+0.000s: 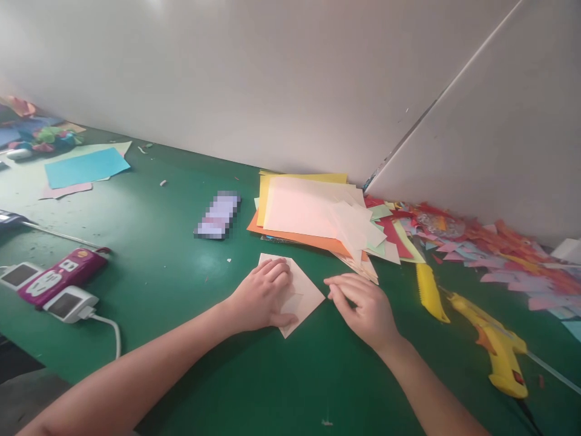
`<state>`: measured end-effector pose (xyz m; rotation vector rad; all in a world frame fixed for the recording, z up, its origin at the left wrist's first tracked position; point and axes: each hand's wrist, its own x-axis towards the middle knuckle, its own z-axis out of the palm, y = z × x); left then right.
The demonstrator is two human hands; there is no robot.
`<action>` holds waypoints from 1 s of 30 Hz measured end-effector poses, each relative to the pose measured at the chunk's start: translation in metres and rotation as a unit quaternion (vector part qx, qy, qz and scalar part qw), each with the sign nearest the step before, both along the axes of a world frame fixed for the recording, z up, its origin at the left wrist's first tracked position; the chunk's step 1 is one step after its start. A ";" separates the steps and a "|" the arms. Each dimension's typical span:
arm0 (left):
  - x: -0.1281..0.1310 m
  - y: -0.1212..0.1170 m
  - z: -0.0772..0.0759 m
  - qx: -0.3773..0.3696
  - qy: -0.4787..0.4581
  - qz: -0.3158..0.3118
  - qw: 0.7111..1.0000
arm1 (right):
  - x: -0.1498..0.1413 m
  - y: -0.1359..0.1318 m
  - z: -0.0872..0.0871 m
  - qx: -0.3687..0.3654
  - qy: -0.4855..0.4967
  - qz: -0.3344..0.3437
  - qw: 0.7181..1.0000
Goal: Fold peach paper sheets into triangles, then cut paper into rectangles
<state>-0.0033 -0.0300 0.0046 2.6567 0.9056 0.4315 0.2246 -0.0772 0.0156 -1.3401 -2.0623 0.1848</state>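
A pale pink sheet of paper (308, 295), folded to a point on its right side, lies on the green table. My left hand (267, 293) rests flat over its left part, fingers spread on the paper and thumb near the lower edge; it covers much of the sheet. Just right of the paper's pointed corner is my right hand (365, 306), thumb and index fingertips close together. Nothing shows between those fingertips, and they look apart from the paper.
Behind the hands lies a stack of coloured paper (304, 206), with a phone (218, 215) to its left. A yellow cutter (430, 292), a yellow glue gun (492, 342) and paper scraps (508, 260) lie right. A purple power strip (63, 278) with plugged-in chargers is left; blue paper (86, 168) lies beyond.
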 end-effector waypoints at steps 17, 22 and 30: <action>-0.018 0.016 0.000 0.019 -0.035 0.196 0.980 | -0.029 0.005 -0.018 -0.064 -0.078 0.114 0.988; -0.032 0.026 -0.003 0.045 0.048 0.294 0.954 | -0.033 0.001 -0.021 -0.055 -0.137 0.128 0.981; -0.021 0.019 -0.009 0.021 0.027 0.262 0.965 | -0.035 -0.001 -0.021 -0.067 -0.170 0.128 0.975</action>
